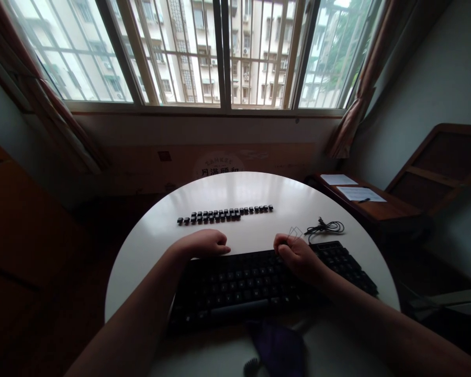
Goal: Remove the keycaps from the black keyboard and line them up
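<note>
A black keyboard (235, 285) lies across the near half of the white round table (133, 272). My left hand (206, 243) rests at its upper left edge with the fingers curled under. Whether anything is inside those fingers is hidden. Above the keyboard's right part, my right hand (296, 254) is closed around a wire keycap puller (295, 233), whose thin loops point up and away. Two rows of loose black keycaps (215, 215) sit behind the keyboard, apart from both hands.
A bundled black cable (325, 227) lies behind the keyboard's right end. Purple cloth (277, 348) and a small dark coiled thing (251, 366) are at the near edge. To the right, papers (359, 193) and a pen (364, 200) lie on a wooden surface (400, 207).
</note>
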The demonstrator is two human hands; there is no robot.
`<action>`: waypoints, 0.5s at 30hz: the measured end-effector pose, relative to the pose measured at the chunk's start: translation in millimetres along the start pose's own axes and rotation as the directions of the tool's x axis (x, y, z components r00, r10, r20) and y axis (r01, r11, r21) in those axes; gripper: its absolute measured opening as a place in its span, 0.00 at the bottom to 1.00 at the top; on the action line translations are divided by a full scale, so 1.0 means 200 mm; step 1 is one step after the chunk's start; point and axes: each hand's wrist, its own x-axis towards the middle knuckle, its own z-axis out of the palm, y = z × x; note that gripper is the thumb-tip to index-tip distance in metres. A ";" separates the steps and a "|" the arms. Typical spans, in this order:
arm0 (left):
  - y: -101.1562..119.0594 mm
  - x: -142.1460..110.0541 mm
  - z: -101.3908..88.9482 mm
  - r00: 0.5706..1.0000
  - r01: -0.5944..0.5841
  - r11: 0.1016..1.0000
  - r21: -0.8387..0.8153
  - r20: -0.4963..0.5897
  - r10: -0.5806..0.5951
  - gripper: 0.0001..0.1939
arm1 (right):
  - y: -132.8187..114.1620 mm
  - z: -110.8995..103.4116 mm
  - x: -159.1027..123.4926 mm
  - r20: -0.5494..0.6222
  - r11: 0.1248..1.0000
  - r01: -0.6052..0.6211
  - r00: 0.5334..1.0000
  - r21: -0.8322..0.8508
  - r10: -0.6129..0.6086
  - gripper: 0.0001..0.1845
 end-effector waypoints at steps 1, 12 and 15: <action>0.00 0.00 0.00 1.000 -0.005 1.000 0.003 -0.001 0.005 0.19 | -0.01 0.00 0.00 -0.001 0.999 0.015 1.000 -0.037 -0.015 0.07; 0.01 0.00 -0.01 1.000 -0.017 1.000 0.018 -0.007 0.017 0.19 | 0.00 0.03 -0.02 -0.037 0.992 0.074 0.996 -0.101 -0.078 0.07; 0.01 0.00 -0.01 1.000 -0.016 1.000 0.018 -0.006 0.016 0.20 | 0.00 0.02 -0.02 -0.087 0.998 0.052 0.995 -0.038 -0.056 0.07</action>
